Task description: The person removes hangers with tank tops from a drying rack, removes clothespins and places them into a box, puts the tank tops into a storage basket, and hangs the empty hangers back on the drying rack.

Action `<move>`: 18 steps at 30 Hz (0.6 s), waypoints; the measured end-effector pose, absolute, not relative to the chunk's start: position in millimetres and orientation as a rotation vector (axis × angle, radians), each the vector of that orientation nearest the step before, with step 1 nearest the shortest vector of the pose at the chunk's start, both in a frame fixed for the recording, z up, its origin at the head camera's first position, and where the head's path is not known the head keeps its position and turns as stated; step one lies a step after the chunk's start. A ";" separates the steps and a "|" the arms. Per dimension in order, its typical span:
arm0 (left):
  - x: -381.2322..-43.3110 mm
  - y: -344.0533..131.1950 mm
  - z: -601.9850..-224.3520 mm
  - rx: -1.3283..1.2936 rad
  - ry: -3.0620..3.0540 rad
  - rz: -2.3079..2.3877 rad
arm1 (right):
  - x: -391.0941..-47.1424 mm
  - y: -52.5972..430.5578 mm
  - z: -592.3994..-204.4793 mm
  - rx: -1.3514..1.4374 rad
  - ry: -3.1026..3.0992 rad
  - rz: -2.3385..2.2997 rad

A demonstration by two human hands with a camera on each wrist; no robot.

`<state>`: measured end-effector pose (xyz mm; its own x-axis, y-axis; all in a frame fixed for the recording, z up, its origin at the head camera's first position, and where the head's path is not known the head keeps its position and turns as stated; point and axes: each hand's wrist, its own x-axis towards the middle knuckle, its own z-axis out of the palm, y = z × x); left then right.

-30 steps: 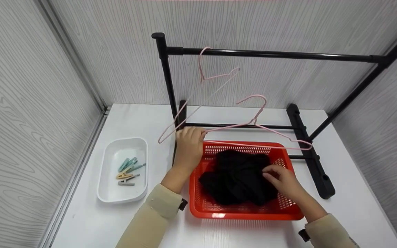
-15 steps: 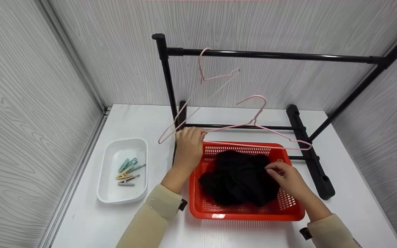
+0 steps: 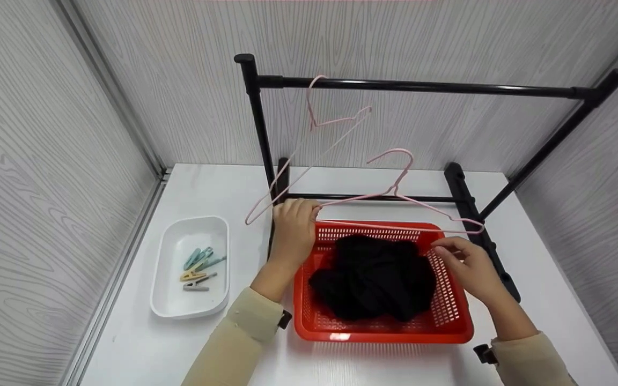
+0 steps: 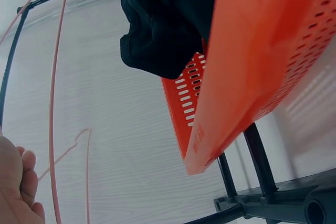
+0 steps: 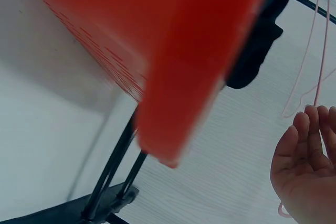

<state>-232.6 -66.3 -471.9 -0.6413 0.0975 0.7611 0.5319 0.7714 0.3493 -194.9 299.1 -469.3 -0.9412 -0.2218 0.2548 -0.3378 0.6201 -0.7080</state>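
Observation:
In the head view my left hand (image 3: pixel 294 230) grips the left end of a pink wire hanger (image 3: pixel 403 177), whose hook points up. The hanger extends rightward above the back rim of a red perforated basket (image 3: pixel 384 337). A crumpled black cloth (image 3: pixel 376 279) lies in the basket; its kind of garment cannot be told. My right hand (image 3: pixel 472 268) hovers at the basket's right side, below the hanger's right end, apart from the cloth. Its fingers (image 5: pixel 314 135) are relaxed and slightly bent in the right wrist view, with nothing held.
A black rack's top rod (image 3: pixel 427 86) spans the back, with a second pink hanger (image 3: pixel 309 104) hooked at its left. Left of the basket stands a white tray (image 3: pixel 161 268) with several clothespins (image 3: pixel 200 262). The rack's right foot (image 3: pixel 462 185) lies behind my right hand.
My right hand has moved from over the black cloth to the right and slightly back, to the basket's right side. The left hand keeps its grip, and the hanger has barely moved.

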 end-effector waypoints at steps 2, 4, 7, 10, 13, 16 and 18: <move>-232.5 -66.4 -471.4 -0.463 -2.193 -0.733 | -195.2 300.4 -465.1 0.471 -2.675 1.227; -232.6 -66.4 -471.0 -0.462 -2.192 -0.737 | -195.3 301.5 -460.4 0.470 -2.649 1.231; -232.9 -66.4 -471.1 -0.465 -2.188 -0.737 | -195.0 302.6 -451.5 0.462 -2.593 1.267; -233.8 -66.4 -472.0 -0.467 -2.183 -0.732 | -195.7 302.8 -441.6 0.422 -2.500 1.293; -234.0 -66.3 -473.4 -0.467 -2.178 -0.727 | -199.4 303.7 -434.4 0.373 -2.383 1.286; -233.7 -65.7 -474.5 -0.470 -2.180 -0.723 | -203.6 305.8 -430.8 0.336 -2.300 1.233; -232.9 -65.4 -475.0 -0.475 -2.187 -0.723 | -206.2 308.0 -430.9 0.314 -2.279 1.183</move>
<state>-232.9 -65.4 -475.0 -0.6347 0.1021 0.7660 0.5384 0.7695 0.3435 -206.2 308.0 -430.9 -0.8226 0.0431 0.5670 -0.4389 0.5859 -0.6812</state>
